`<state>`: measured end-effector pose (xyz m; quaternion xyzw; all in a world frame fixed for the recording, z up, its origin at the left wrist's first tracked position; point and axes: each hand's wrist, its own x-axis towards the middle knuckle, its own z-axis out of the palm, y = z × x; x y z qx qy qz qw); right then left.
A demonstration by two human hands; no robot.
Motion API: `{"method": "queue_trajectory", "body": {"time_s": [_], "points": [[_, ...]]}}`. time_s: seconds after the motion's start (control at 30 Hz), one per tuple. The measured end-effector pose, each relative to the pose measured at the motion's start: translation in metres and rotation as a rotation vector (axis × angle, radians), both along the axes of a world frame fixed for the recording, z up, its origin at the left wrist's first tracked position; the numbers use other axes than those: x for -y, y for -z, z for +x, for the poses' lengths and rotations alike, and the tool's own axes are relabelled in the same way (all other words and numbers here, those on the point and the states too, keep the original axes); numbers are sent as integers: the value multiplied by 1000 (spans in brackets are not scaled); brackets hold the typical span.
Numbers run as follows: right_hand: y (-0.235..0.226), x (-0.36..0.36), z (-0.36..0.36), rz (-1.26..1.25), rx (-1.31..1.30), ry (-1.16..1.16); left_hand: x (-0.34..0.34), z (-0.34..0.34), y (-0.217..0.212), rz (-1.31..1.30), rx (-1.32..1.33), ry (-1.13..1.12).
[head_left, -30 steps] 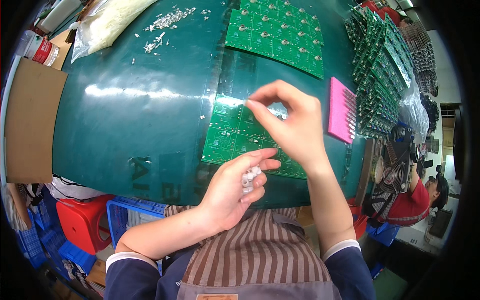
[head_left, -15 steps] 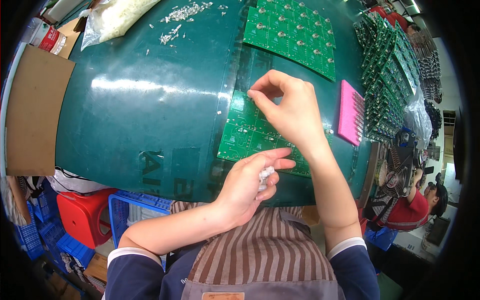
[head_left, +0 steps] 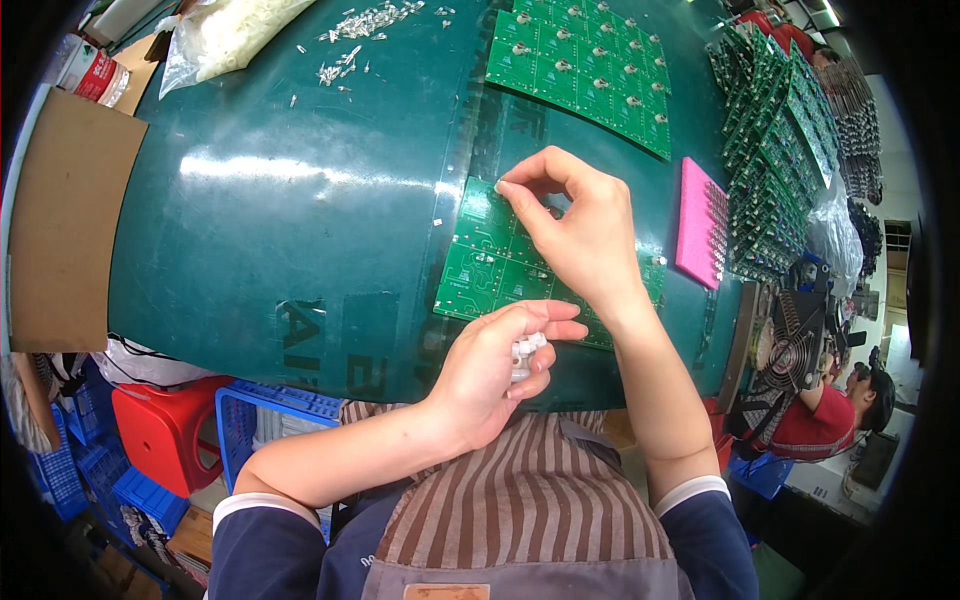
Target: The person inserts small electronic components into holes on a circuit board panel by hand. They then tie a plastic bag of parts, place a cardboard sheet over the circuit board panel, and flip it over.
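A green circuit board panel (head_left: 470, 285) lies on the table in front of me, partly covered by both hands. Over its far left corner, my right hand (head_left: 580, 220) pinches with thumb and forefinger; whatever sits between the fingertips is too small to name. My left hand (head_left: 500, 365) rests near the board's front edge, its lower fingers curled around several small white plastic parts (head_left: 527, 350). Its thumb and forefinger point toward the board. Farther back lies a second green panel (head_left: 580, 65), with small components standing on it in rows.
Clear-and-metal small parts (head_left: 365, 25) lie loose at the far left, beside a plastic bag of pale pieces (head_left: 235, 40). A pink foam block (head_left: 695, 225) with pins stands at the right, before stacked circuit boards (head_left: 780, 140). A cooling fan (head_left: 790, 345) and a person (head_left: 830, 410) are beyond.
Both hands hold nearly the same places. The right fingertips stay at the board's far left corner. The whole view has shifted very slightly.
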<state>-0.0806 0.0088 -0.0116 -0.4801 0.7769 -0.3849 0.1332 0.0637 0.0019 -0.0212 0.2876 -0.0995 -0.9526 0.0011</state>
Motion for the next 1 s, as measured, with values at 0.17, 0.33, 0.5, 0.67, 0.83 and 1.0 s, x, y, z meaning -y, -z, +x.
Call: {"method": "queue_trajectory", "body": {"time_s": [0.17,0.33,0.5,0.67,0.83,1.0], "points": [[-2,-2,1,19,-39,-60,1,0,0,8,0,12],[0,-8,-4,-42,-93,-90,2,0,0,42,-33,24],[-8,-44,-39,-143,-178,-7,4,-2,-8,-128,41,94],[0,-136,-103,16,-488,605,-3,-7,-13,-172,19,118],[13,-162,-123,47,-448,589,-12,-13,-11,-182,-22,114],[21,-165,-124,56,-608,528,-23,-18,-12,-175,13,185]]}}
